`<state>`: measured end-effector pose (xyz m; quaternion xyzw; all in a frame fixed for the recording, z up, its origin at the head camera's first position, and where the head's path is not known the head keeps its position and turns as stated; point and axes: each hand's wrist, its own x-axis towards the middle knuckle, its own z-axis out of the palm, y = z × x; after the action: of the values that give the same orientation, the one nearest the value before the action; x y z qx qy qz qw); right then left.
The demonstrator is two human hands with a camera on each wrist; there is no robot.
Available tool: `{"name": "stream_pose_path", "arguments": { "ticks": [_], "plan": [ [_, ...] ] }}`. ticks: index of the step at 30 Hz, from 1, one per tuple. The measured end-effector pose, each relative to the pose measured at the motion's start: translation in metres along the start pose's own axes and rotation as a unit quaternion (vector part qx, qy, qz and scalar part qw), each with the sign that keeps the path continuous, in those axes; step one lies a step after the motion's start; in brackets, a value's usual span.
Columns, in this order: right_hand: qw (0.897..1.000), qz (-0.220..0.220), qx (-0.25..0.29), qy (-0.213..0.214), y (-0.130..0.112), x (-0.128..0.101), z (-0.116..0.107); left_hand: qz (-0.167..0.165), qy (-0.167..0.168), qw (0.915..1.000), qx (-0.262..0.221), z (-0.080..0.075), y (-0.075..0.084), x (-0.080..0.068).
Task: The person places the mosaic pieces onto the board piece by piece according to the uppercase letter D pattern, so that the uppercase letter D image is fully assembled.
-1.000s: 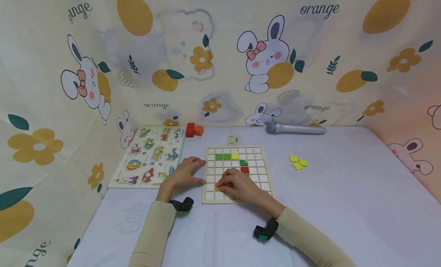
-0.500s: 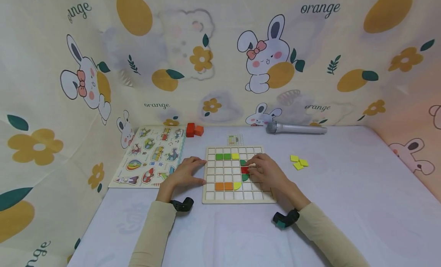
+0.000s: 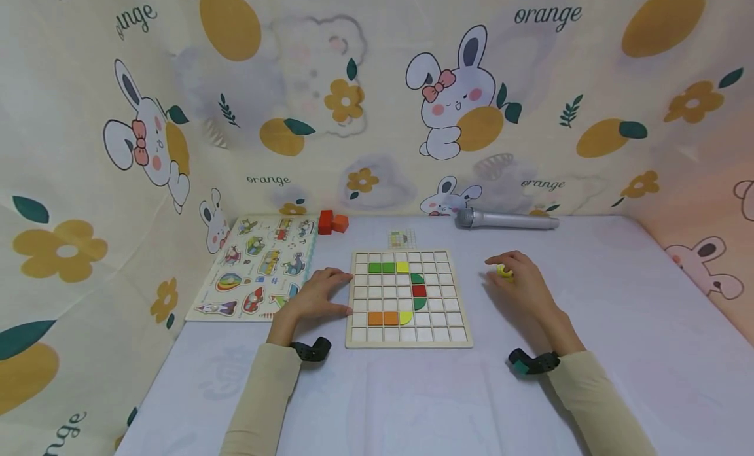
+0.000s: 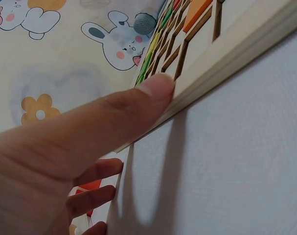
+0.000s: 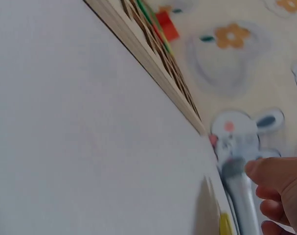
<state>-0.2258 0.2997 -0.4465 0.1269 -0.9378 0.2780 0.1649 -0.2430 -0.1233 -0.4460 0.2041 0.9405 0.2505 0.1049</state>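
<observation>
Right hand on yellow tiles; left hand steadies grid board.

Yellow tiles (image 3: 504, 271) lie on the counter (image 3: 618, 325), right of the board (image 3: 409, 341) and apart from it. Right hand (image 3: 521, 282) covers them, fingers curled over; whether it has hold of one cannot be told. Left hand (image 3: 318, 297) lies flat, fingers straight, thumb (image 4: 155, 88) against the board's left edge, holding nothing. Board carries green, yellow, red and orange pieces.

Pale wooden grid board (image 3: 409, 341): green, yellow, red, orange tiles in its cells. Yellow tiles (image 3: 504, 271) under right hand (image 3: 521, 286). Counter (image 3: 412, 403) pale lilac-white. Backdrop cream, printed with white rabbits, oranges, flowers. Red-orange blocks (image 3: 332, 222); silver microphone (image 3: 506, 219).
</observation>
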Motion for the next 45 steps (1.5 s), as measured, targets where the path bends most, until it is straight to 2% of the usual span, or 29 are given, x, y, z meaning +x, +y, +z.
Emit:
{"name": "stream_pose_path", "arguments": {
  "ticks": [6,12,15,19,30,34,40,45],
  "plan": [
    [0.999,0.039,-0.002,-0.007,0.02,-0.011,-0.016,0.001,-0.001,1.0,0.003,0.001,0.001,0.0],
    [0.996,0.067,-0.001,-0.063,0.034,-0.016,-0.027,0.002,0.001,1.0,0.002,0.001,0.001,0.0],
    [0.995,0.055,-0.002,-0.085,0.039,-0.016,-0.029,0.0,0.001,1.0,0.003,0.001,0.0,0.0],
    [0.995,0.036,-0.009,-0.091,0.043,-0.016,-0.029,-0.002,0.001,1.0,0.001,0.001,0.001,0.0],
    [0.993,0.057,-0.016,-0.102,0.045,-0.017,-0.028,-0.006,0.0,1.0,0.0,0.0,0.002,-0.001],
    [0.994,0.054,-0.013,-0.092,0.045,-0.016,-0.029,-0.007,0.0,1.0,0.001,0.0,0.001,-0.001],
    [0.996,0.028,0.01,-0.083,0.03,-0.005,-0.025,-0.005,-0.001,1.0,-0.002,0.0,0.002,-0.001],
    [0.997,-0.017,0.019,-0.078,0.011,0.005,-0.008,-0.002,-0.003,1.0,-0.002,0.0,0.001,-0.001]
  ]
}}
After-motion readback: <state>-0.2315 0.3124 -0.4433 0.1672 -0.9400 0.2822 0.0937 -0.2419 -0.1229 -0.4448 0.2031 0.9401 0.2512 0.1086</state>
